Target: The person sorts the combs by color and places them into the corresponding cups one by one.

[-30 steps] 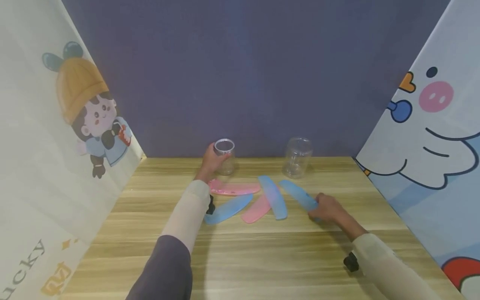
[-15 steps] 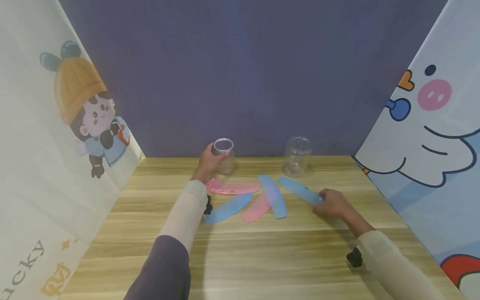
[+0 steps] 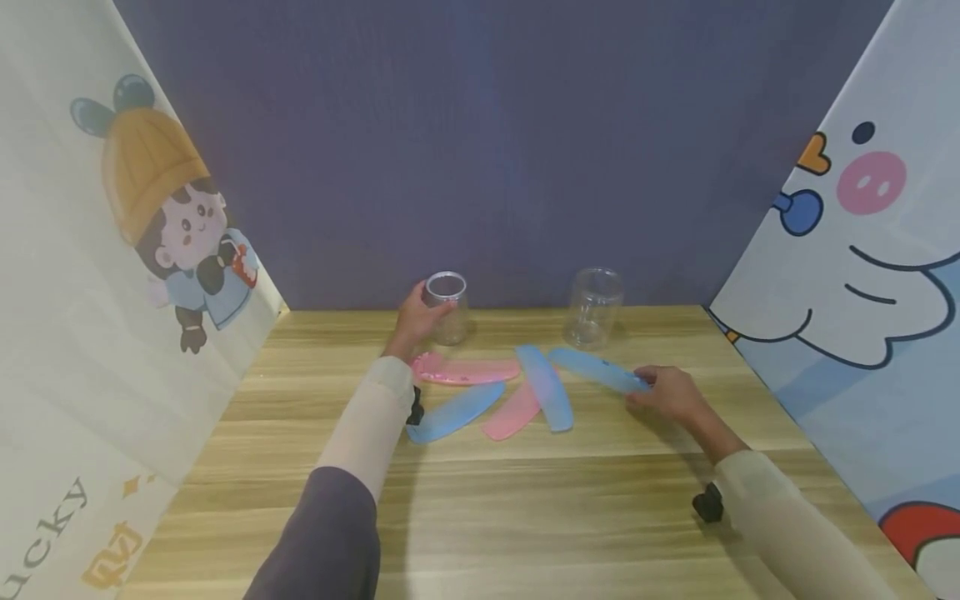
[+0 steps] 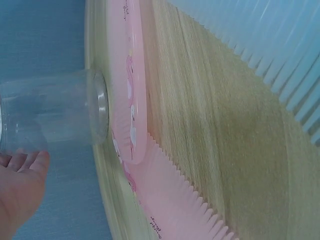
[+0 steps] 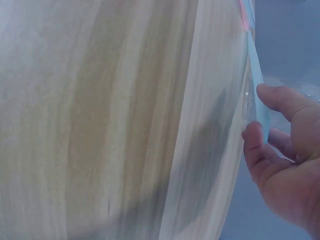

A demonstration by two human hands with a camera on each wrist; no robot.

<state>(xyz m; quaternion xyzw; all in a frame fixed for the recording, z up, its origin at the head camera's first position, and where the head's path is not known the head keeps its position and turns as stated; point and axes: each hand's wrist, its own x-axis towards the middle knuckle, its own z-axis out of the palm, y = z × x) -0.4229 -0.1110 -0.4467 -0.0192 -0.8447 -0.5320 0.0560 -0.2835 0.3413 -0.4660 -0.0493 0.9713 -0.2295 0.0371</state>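
Note:
With fingers and thumb around its upper left side, my left hand holds a clear jar that stands near the table's back edge. My right hand pinches the right end of a blue comb; its other end points left toward the middle. The right wrist view shows that comb edge-on between thumb and fingers. Just in front of the left jar lies a pink comb, overlapping another pink comb in the left wrist view.
A second clear jar stands at the back right. Nearer the front lies a blue comb, partly behind the left wrist. Another blue comb crosses over a pink comb. A dark panel rises behind the wooden table.
My right hand has shifted slightly right and away from me with its blue comb, which has turned to lie more sideways. The left hand keeps its hold on the jar.

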